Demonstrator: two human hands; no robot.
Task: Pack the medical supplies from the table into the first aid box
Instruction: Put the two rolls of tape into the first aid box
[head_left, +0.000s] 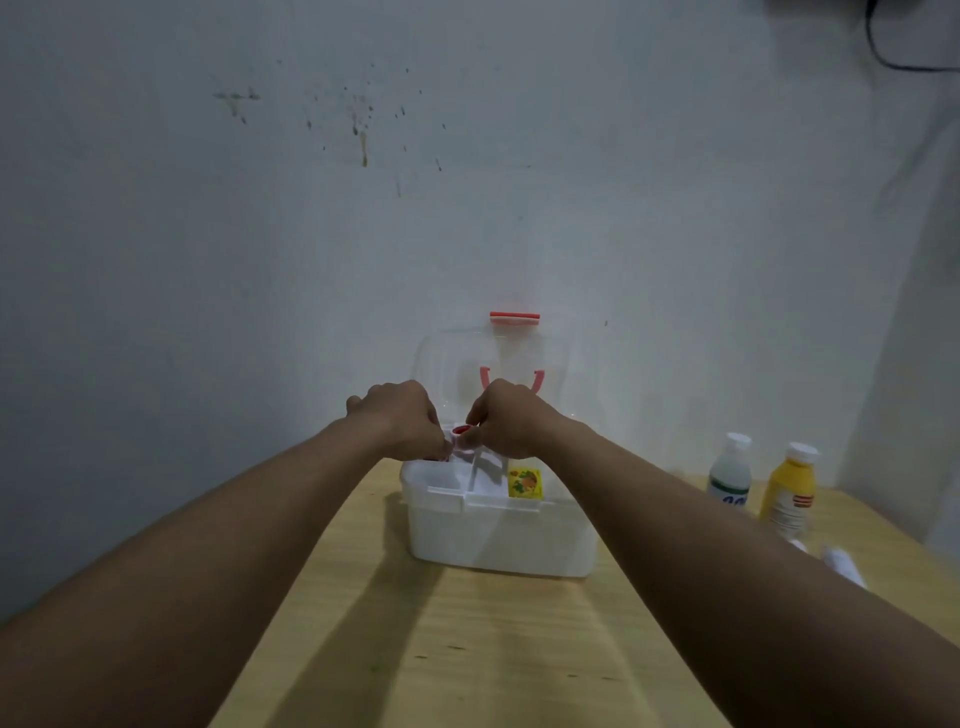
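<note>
A: Position of the first aid box (498, 540)?
B: Set on the wooden surface (467, 649), lid raised.
A: The hands?
B: Left hand (402, 418) and right hand (511, 421) are pinched together on a small red-capped item (461, 432) over the box; two bottles (730, 475) are noted at right

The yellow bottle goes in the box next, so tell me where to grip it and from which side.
Grip the yellow bottle around its straight body, below the white cap, fingers wrapped from its right side. It stands upright, and the clear bottle stands close on its left, so that side is crowded. The open first aid box is further left.
</note>
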